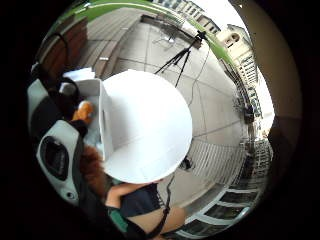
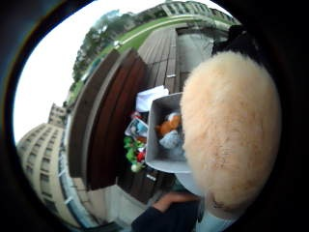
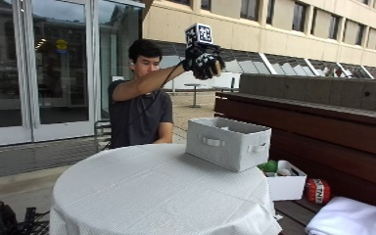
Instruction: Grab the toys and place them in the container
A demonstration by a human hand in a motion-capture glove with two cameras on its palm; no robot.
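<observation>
Round table [image 3: 142, 196] w/ white cloth; a person sits behind it at the far edge. Right hand [image 3: 203, 61] is raised high over the table's right edge, above the container. In the outside view its fingers look curled, and the thumb-side palm view has a fluffy cream toy [image 2: 231, 130] right against the palm, so I read it as gripping that toy, though the toy itself doesn't show from outside.

Container [image 3: 227, 142] = pale fabric bin w/ side handles, sitting at the table's right edge. Inside it, an orange toy [image 2: 166, 126] and a pale blue toy [image 2: 170, 140] lie together.

Right of the table, on the bench: small white box [image 3: 286, 188] w/ more toys, incl. a green one [image 3: 270, 166]; then a red item [image 3: 317, 190] and a white cloth [image 3: 351, 220].

Handling, by the look of it: the cream toy is plush, so prob. light, soft and squashy, not fragile and not slippery. Fur gives way, so best taken round the body w/ the whole hand, not by a tuft. A drop into the bin shouldn't hurt it. The bin seems light too and could shift if knocked.
</observation>
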